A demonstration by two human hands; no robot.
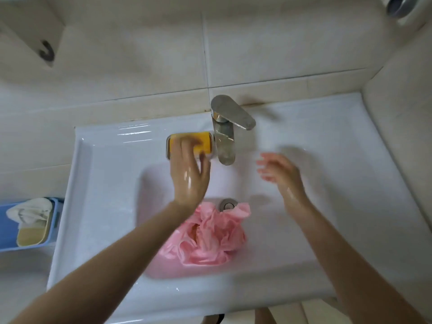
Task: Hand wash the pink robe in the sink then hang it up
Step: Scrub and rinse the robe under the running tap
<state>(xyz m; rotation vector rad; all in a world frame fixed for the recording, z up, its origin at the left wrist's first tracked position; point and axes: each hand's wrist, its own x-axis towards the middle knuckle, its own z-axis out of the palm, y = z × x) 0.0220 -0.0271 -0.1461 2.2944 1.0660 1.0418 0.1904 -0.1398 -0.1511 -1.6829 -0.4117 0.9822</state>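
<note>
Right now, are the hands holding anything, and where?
The left hand grips the yellow rectangular soap bar, fingers over its top, thumb on its near side. The right hand holds nothing.

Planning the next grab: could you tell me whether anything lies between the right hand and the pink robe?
Nothing visible does: the right hand hovers over the sink, where the pink robe lies uncovered.
</note>
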